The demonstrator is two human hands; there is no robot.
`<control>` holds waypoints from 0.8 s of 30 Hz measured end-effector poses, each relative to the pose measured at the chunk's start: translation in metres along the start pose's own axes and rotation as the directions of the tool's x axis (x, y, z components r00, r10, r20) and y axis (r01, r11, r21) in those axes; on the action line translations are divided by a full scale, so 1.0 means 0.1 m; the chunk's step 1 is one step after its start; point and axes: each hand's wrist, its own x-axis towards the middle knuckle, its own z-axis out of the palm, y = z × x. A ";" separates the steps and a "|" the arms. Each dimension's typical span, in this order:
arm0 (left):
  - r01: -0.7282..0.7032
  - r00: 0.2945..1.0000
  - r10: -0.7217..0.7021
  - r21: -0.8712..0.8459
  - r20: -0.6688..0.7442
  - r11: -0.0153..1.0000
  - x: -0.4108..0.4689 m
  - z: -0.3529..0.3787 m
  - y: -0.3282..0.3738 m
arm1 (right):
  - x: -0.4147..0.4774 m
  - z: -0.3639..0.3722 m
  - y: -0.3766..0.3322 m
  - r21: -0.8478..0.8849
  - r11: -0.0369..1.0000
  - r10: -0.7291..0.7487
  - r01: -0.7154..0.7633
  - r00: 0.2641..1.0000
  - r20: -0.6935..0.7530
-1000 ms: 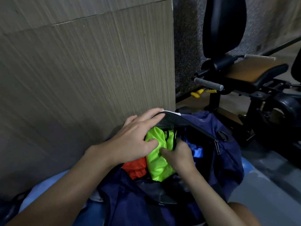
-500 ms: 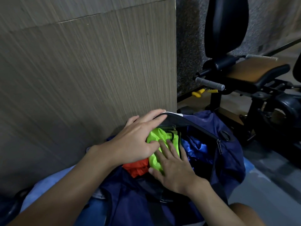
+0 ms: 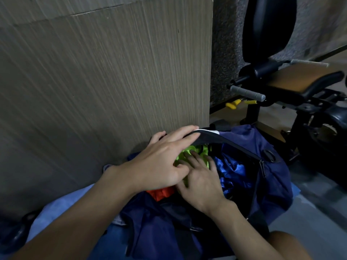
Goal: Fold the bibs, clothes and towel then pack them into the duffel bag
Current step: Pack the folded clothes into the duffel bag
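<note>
In the head view, a navy duffel bag (image 3: pixel 272 184) lay open in front of the person, against the foot of a wood-grain panel (image 3: pixel 112 81). The left hand (image 3: pixel 159 162) lay flat across the bag's opening. Its fingers (image 3: pixel 180 136) were straight and relaxed, gripping nothing, and the longest fingertips reached onto the dark, white-edged rim of the bag's flap. The right hand (image 3: pixel 201 184) was just beside it, partly tucked under the left thumb. Its fingers (image 3: pixel 195 156) were spread and straight, pressing down on a neon-green bib (image 3: pixel 205 160) inside the bag and not curled round it.

An orange bib (image 3: pixel 161 193) showed just below the left palm, touching the green one, also inside the opening. To the right of the green bib, a shiny blue garment (image 3: pixel 232 171) sat crumpled in the bag's main compartment. A zip pull (image 3: pixel 262 165) hung on the far edge of the opening, beside a dark ring (image 3: pixel 269 156).

A light-blue cloth (image 3: pixel 62 209) lay beneath the bag and the left forearm; what it was could not be told. Behind the bag stood a black exercise bench (image 3: pixel 300 85) with a grey foam handle (image 3: pixel 247 92), and a small yellow item (image 3: pixel 232 105) lay on the floor near its base.
</note>
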 end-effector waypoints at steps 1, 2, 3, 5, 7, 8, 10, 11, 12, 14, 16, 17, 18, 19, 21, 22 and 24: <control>-0.003 1.000 0.003 0.004 0.002 1.000 -0.01 0.01 0.00 | -0.02 0.00 0.02 0.012 1.000 -0.009 0.009 0.999 0.032; -0.006 1.000 0.006 0.006 0.007 1.000 -0.02 0.02 0.00 | -0.04 0.01 0.05 0.004 1.000 -0.013 0.012 0.996 0.088; -0.007 1.000 0.007 0.007 0.012 1.000 -0.03 0.02 0.00 | -0.06 0.03 0.09 -0.020 1.000 -0.010 0.013 0.990 0.141; -0.007 1.000 0.007 0.008 0.018 1.000 -0.04 0.01 0.00 | -0.08 0.12 0.16 -0.055 0.998 0.015 -0.004 0.980 0.198; -0.012 1.000 0.012 0.012 0.023 1.000 -0.05 0.00 0.01 | -0.05 0.18 0.18 -0.045 0.999 0.040 -0.031 0.975 0.220; -0.013 1.000 0.013 0.014 0.027 1.000 -0.05 -0.01 0.00 | -0.03 0.19 0.18 -0.045 0.998 0.044 -0.035 0.973 0.227; -0.017 0.999 0.016 0.021 0.031 1.000 -0.04 -0.01 -0.01 | 0.02 0.19 0.18 -0.054 0.998 0.047 -0.034 0.967 0.249; -0.022 0.999 0.021 0.024 0.030 0.999 -0.04 -0.02 -0.02 | 0.05 0.18 0.18 -0.054 0.998 0.051 -0.038 0.965 0.259; -0.024 0.999 0.023 0.028 0.031 0.999 -0.04 -0.02 -0.02 | 0.09 0.18 0.17 -0.048 0.998 0.057 -0.046 0.963 0.265; -0.027 0.999 0.026 0.039 0.036 0.999 -0.04 -0.04 -0.04 | 0.16 0.20 0.16 -0.027 0.998 0.069 -0.064 0.962 0.266; -0.040 0.999 0.038 0.059 0.037 0.997 -0.04 -0.05 -0.06 | 0.19 0.22 0.15 -0.017 0.997 0.076 -0.074 0.962 0.262; -0.047 0.998 0.044 0.067 0.037 0.997 -0.05 -0.06 -0.07 | 0.19 0.23 0.14 -0.016 0.997 0.077 -0.076 0.963 0.260; -0.051 0.998 0.048 0.073 0.037 0.996 -0.05 -0.07 -0.08 | 0.18 0.23 0.14 -0.016 0.997 0.077 -0.076 0.963 0.257; -0.055 0.998 0.052 0.076 0.038 0.996 -0.05 -0.07 -0.08 | 0.17 0.23 0.14 -0.013 0.997 0.077 -0.076 0.964 0.254; -0.058 0.998 0.056 0.074 0.040 0.996 -0.05 -0.08 -0.07 | 0.15 0.24 0.15 0.008 0.996 0.080 -0.084 0.967 0.240; -0.062 0.997 0.059 0.077 0.042 0.995 -0.05 -0.08 -0.07 | 0.15 0.25 0.15 0.008 0.996 0.084 -0.088 0.969 0.233; -0.074 0.996 0.070 0.089 0.048 0.993 -0.05 -0.08 -0.08 | 0.15 0.26 0.14 -0.013 0.996 0.090 -0.090 0.966 0.243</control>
